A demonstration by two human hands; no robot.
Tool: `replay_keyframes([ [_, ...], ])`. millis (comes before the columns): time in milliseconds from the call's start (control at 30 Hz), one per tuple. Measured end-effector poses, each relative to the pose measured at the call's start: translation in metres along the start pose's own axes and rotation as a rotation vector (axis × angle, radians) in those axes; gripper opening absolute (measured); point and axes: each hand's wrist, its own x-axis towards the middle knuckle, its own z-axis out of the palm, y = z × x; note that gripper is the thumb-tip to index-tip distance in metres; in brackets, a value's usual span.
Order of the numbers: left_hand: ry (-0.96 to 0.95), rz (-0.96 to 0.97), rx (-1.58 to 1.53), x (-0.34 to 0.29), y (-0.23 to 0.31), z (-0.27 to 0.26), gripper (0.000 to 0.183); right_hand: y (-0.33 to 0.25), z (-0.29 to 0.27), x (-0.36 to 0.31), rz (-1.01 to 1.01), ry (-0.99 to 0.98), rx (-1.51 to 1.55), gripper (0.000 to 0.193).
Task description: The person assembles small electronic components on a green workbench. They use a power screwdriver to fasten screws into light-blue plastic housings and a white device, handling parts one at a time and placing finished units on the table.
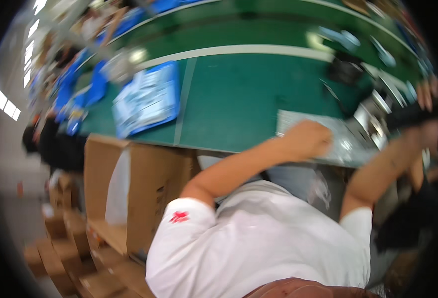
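My left hand is closed, its fingers curled under, above a sheet of clear plastic packaging at the near edge of the green bench. Whatever it may hold is hidden. At the far right, my right hand is blurred beside a long black bar-like part; its fingers cannot be made out clearly. Fingers show just beyond that part, and whose they are is unclear. Between my hands stands a shiny metal device, with a black object behind it.
A blue-edged pack of pale packets lies left on the green bench. An open cardboard box stands against the bench's near edge, more cartons on the floor. Light-blue items lie beyond. A co-worker in black is at left.
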Motion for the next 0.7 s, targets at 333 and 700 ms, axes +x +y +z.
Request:
replay_keyframes([
  [333,-0.167,-0.312,0.012,0.026,-0.026,-0.007,0.02,-0.021,-0.037,-0.031,-0.114,0.146,-0.377,0.047],
  [700,-0.325,-0.139,0.4,0.164,-0.014,0.041,0.04,-0.015,-0.033,-0.033,-0.34,0.366,-0.556,0.031],
])
